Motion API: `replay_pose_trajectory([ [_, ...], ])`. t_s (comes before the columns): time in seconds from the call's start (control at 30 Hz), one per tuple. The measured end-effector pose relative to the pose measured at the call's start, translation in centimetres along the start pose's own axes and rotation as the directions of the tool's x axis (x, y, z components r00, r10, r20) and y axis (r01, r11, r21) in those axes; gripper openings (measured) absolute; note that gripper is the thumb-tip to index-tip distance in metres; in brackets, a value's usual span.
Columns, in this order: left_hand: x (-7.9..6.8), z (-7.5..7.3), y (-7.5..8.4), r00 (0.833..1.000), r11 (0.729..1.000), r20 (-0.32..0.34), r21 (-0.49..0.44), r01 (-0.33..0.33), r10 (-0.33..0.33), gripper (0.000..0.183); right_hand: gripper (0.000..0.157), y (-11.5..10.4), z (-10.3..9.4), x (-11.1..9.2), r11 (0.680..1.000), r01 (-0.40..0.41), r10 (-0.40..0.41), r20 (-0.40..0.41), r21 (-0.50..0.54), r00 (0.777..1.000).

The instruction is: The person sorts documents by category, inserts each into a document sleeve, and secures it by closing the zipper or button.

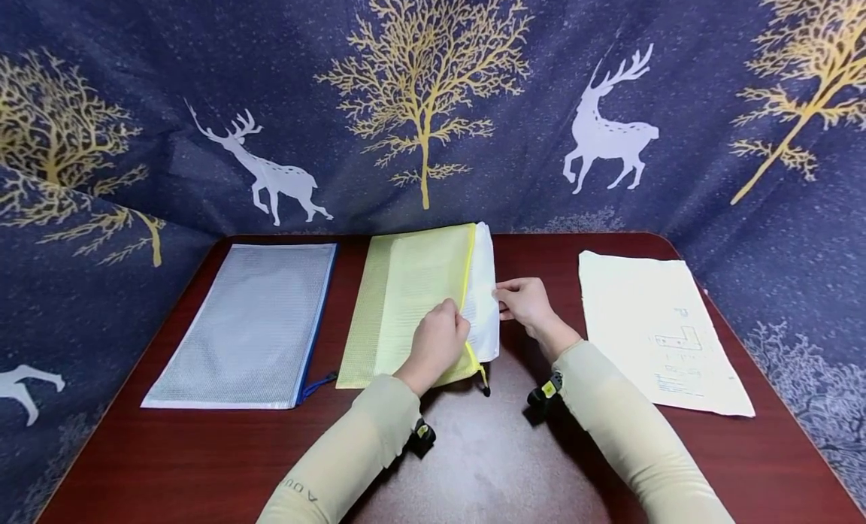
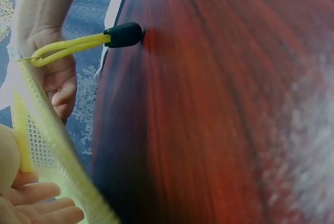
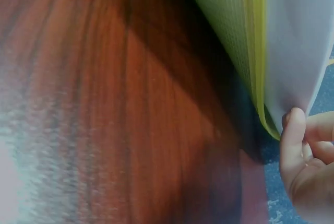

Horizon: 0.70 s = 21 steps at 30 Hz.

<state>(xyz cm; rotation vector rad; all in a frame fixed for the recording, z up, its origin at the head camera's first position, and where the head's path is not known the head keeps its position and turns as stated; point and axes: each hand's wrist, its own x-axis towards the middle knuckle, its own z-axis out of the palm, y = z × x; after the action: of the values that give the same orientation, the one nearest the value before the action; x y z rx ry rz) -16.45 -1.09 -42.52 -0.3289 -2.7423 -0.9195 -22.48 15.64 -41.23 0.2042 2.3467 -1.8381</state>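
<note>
A yellow mesh zipper pouch [image 1: 368, 313] lies at the middle of the table with its zippered right edge parted. My left hand [image 1: 436, 343] grips that edge near the lower right part; in the left wrist view its fingers [image 2: 42, 195] show beside the yellow mesh. White printed paper [image 1: 483, 272] sticks out of the opening on the right, the rest of it showing through the mesh. Thumb and fingers of my right hand [image 1: 528, 302] pinch the paper's outer edge, close to the pouch's yellow rim in the right wrist view. A yellow cord pull [image 2: 73, 46] with a black tip hangs from the zipper.
To the left lies a mesh pouch with blue zipper [image 1: 250, 321], its blue cord pull [image 1: 318, 386] toward the middle. White sheets with drawn figures [image 1: 649, 306] rest at the right. Behind the reddish-brown table [image 1: 487, 464] hangs a dark blue cloth [image 1: 501, 186] with deer and trees.
</note>
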Motion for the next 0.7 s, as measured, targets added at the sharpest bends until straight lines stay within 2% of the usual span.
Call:
replay_pose_trajectory([
  [0.13,-0.1,0.3,-0.1,1.000,1.000,0.028,-0.011,-0.013,0.013,0.009,0.030,0.3,0.3,-0.2,1.000,-0.009,0.009,0.011,0.021,1.000],
  [0.3,-0.3,0.3,-0.1,0.999,1.000,0.027,-0.001,-0.029,0.029,0.008,0.030,0.7,0.7,-0.3,1.000,-0.023,0.022,0.012,0.009,1.000],
  [0.57,-0.3,-0.1,0.2,0.999,0.999,0.006,0.004,-0.049,0.049,0.009,0.022,0.9,2.0,-0.6,0.998,-0.015,0.011,-0.060,-0.062,0.998],
  [0.7,-0.3,-0.1,0.5,0.997,0.997,-0.009,0.005,-0.072,0.072,0.009,0.020,0.9,2.6,-0.6,0.997,-0.007,0.002,-0.069,-0.079,0.998],
])
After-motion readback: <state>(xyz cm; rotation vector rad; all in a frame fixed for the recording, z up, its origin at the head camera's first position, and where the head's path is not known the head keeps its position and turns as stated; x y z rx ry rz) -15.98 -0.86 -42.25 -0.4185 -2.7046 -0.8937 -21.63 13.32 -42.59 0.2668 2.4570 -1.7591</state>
